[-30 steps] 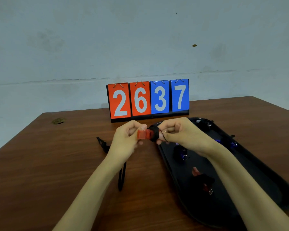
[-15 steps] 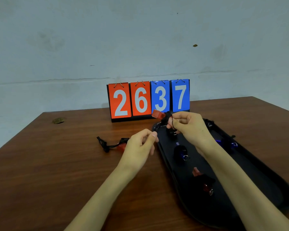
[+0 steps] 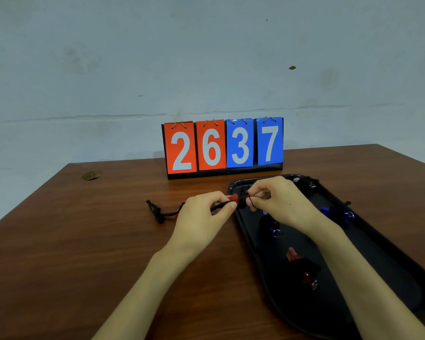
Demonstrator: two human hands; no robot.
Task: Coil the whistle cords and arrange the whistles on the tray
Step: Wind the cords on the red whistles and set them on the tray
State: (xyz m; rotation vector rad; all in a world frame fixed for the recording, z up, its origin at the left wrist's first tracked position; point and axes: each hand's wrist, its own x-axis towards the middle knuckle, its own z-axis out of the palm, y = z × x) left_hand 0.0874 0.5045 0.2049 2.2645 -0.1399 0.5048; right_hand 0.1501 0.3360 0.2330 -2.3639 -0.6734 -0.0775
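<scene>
Both forearms reach forward, wrists meeting over the tray (image 3: 233, 190) edge. The left hand (image 3: 201, 217) pinches a black cord (image 3: 219, 206). The right hand's (image 3: 277, 202) grip is closed on the red whistle (image 3: 233, 198) between them.

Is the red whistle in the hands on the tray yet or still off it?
Off it: the red whistle is pinched between the left hand and right hand, raised at the tray rim's near-left edge.

Red whistle (image 3: 233, 198) with coiled black cord, over black tray (image 3: 250, 244) left rim.
</scene>
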